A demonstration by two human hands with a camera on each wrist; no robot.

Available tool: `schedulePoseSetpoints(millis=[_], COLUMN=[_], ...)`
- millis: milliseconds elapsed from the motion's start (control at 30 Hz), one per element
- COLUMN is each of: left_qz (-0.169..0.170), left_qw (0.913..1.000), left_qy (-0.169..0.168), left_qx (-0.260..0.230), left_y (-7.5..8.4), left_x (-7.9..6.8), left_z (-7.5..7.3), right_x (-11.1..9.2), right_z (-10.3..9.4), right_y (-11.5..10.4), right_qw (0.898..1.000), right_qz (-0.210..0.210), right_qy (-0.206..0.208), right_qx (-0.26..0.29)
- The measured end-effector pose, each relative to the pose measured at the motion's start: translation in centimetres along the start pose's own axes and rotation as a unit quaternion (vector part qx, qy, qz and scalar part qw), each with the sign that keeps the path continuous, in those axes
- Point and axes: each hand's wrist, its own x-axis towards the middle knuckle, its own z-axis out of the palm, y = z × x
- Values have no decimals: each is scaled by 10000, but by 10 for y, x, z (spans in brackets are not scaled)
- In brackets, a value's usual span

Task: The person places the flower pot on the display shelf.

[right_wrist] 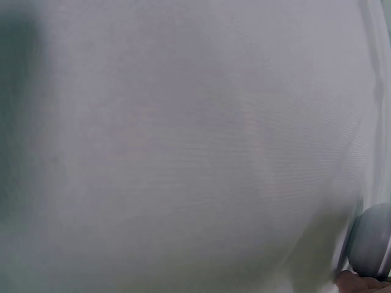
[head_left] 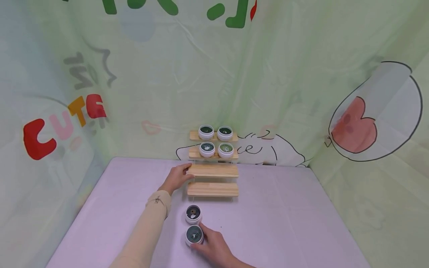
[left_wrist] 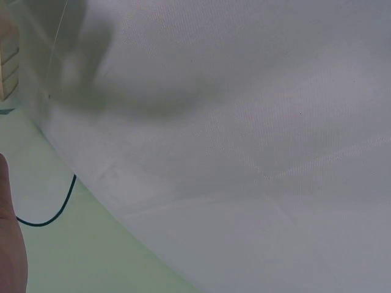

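Note:
A tiered wooden display rack [head_left: 213, 170] stands near the back of the table. My left hand [head_left: 175, 178] holds the left end of its third step from the top, thumb on the near side and fingers on the far side. Part of that hand [left_wrist: 11, 244] and the rack's edge [left_wrist: 8, 64] show in the left wrist view. Toward the front, my right hand [head_left: 216, 245] grips a small round white jar [head_left: 194, 235] with a dark top. Just behind it is another jar [head_left: 193, 213]. In the right wrist view the jar [right_wrist: 371, 241] appears at the lower right corner above fingertips.
Two jars [head_left: 206, 132] stand on the rack's top step and two more [head_left: 226, 149] on the second. The lower two steps are bare wood. A pale lilac cloth [head_left: 285, 223] covers the table, and a printed light green curtain [head_left: 285, 74] hangs around its back and sides.

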Motion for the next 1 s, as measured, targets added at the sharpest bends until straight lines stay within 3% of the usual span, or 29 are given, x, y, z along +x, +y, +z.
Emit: schedulePoseSetpoints(millis=[100,367,633,833,1000], left_qz=[-11,27,19,1,-16], left_qw=[10000,10000,10000,10000,10000], left_qy=[-2,2,-34,-32,-84], left_qx=[2,-15,37,60,-27], left_y=[-1,-3,-1,0,3], left_x=[1,1,1,1,-1], left_z=[0,0,1,1,-2], right_x=[-2,-5,0,11,27], right_z=[-1,-10,-26,-40,-51], right_y=[-2,-3,-5,-6,-5], right_qw=[9998,9991,9976,9974,9959], right_qz=[125,-183,-190,-36,-55], right_qy=[-41,390,376,448,790], right_qx=[162,-13,545,554,436])
